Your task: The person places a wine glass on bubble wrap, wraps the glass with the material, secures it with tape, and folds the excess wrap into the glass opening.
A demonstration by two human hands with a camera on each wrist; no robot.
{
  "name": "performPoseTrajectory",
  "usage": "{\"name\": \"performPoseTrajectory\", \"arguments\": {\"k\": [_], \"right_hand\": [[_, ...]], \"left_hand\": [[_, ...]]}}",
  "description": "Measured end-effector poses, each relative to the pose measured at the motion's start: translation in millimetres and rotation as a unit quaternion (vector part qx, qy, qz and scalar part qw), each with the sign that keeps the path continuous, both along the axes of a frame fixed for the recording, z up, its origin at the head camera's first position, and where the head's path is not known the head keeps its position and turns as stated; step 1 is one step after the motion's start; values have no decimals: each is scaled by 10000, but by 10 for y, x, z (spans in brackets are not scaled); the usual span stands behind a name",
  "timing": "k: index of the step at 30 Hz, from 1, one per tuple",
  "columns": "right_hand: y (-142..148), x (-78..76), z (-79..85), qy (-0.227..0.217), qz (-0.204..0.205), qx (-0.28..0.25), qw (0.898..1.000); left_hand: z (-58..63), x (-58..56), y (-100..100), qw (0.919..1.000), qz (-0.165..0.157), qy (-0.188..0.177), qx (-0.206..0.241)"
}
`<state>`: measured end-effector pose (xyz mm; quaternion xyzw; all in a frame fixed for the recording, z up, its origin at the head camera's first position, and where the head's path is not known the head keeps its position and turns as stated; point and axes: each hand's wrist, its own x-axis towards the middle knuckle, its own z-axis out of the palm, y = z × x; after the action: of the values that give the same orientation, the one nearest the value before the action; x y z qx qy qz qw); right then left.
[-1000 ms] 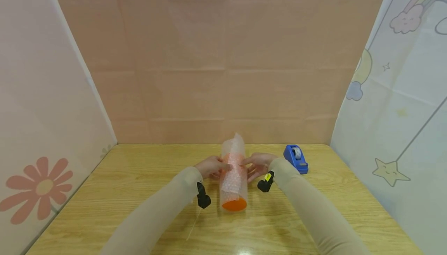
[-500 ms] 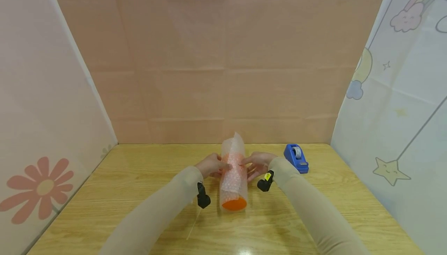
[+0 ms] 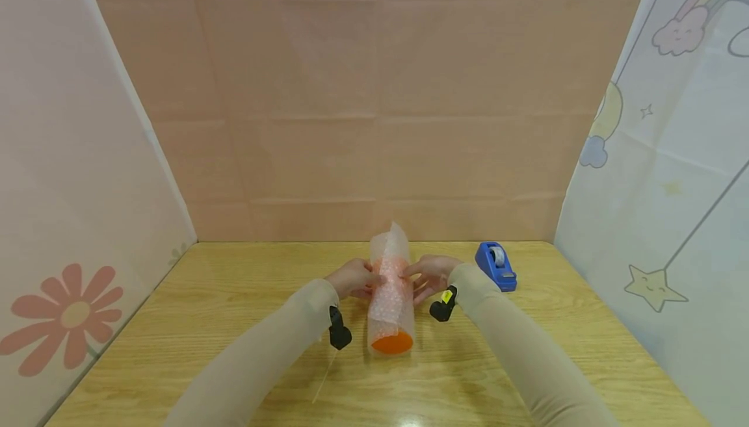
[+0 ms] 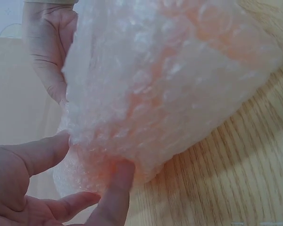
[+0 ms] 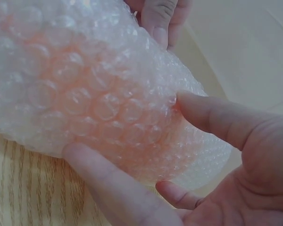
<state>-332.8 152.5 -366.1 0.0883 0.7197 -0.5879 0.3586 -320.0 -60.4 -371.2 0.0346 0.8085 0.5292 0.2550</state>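
Note:
A roll of bubble wrap [image 3: 391, 303] lies lengthwise on the table, wound round an orange cylinder [image 3: 393, 342] whose round end faces me. My left hand [image 3: 354, 277] grips the roll from the left, thumb on top and fingers along its side. From the right, my right hand [image 3: 432, 275] holds it the same way, its thumb [image 5: 212, 115] pressing the wrap. The loose edge of the bubble wrap [image 4: 179, 103] runs along the top, between the two thumbs. A pointed corner of the wrap sticks up at the far end.
A blue tape dispenser [image 3: 496, 267] with a roll of clear tape stands at the back right of the wooden table [image 3: 246, 323]. A thin pale strip [image 3: 323, 378] lies near the left forearm. Cloth-covered walls close in the back and both sides.
Both hands keep their hold on the roll. Only very slight shifts of the hands and the wrap show.

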Motion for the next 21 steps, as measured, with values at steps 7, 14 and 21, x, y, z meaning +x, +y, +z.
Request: {"name": "performPoseTrajectory", "arguments": {"k": [7,14,21], "right_hand": [[17,-14,-14,44,62,13,10000],[149,-81,-153,381,969,-167,9944],[285,-132,-272,407,1038,-390,9930]], "left_hand": [[9,14,11,9995,120,-32,-287],[2,4,26,9997,138,-188,-104],[15,12,43,9996,167,-228,-65]]}}
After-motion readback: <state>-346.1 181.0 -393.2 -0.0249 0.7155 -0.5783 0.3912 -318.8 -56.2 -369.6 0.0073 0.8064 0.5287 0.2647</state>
